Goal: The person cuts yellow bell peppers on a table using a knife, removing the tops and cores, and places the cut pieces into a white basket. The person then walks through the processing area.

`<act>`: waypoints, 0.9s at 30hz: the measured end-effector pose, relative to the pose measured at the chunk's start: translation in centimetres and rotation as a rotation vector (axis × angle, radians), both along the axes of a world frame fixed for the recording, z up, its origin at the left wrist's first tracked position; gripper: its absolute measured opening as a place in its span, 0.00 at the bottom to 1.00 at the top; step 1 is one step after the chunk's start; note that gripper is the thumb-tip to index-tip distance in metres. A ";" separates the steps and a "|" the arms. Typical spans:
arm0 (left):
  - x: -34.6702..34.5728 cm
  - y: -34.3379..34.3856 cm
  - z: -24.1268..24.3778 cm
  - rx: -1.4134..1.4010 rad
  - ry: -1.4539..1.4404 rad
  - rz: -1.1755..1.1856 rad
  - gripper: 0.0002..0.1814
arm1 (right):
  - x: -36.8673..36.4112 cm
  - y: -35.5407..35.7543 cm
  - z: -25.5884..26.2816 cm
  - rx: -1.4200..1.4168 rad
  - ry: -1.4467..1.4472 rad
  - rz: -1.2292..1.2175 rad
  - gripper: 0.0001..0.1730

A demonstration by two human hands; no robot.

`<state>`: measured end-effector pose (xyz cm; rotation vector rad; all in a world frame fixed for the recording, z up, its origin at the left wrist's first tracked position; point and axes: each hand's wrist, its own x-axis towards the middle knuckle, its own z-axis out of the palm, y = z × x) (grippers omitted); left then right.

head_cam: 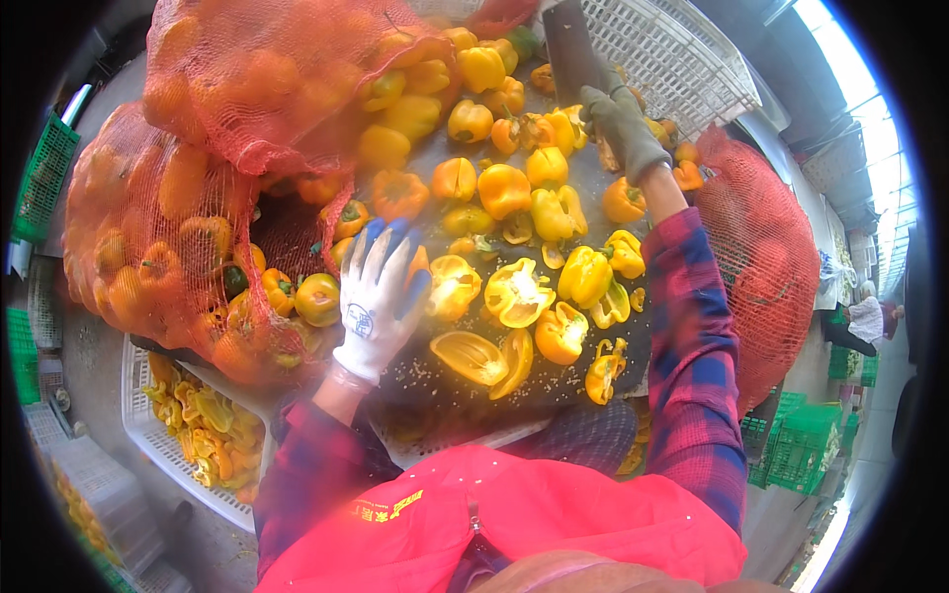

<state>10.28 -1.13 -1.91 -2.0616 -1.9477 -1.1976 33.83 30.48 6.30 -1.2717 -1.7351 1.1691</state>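
Note:
My left hand, in a white glove with blue fingertips, rests with its fingers somewhat apart at an orange bell pepper partly hidden behind it. In an olive-grey glove, my right hand grips the handle of a broad-bladed knife, its blade pointing away from me at the upper right. Between my hands lie whole yellow bell peppers and, nearer to me, cut-open ones with pale seeds scattered on the dark work surface. A whole yellow-orange pepper sits left of my left hand.
Red mesh sacks of peppers bulge at the left and upper left; another sack stands at the right. A white crate is at the upper right. A white crate of cut peppers stands lower left. A person is far right.

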 end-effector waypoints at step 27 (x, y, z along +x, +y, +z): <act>0.2 0.0 0.4 0.023 0.006 -0.046 0.27 | 0.7 4.8 -3.8 0.326 -1.323 0.431 0.39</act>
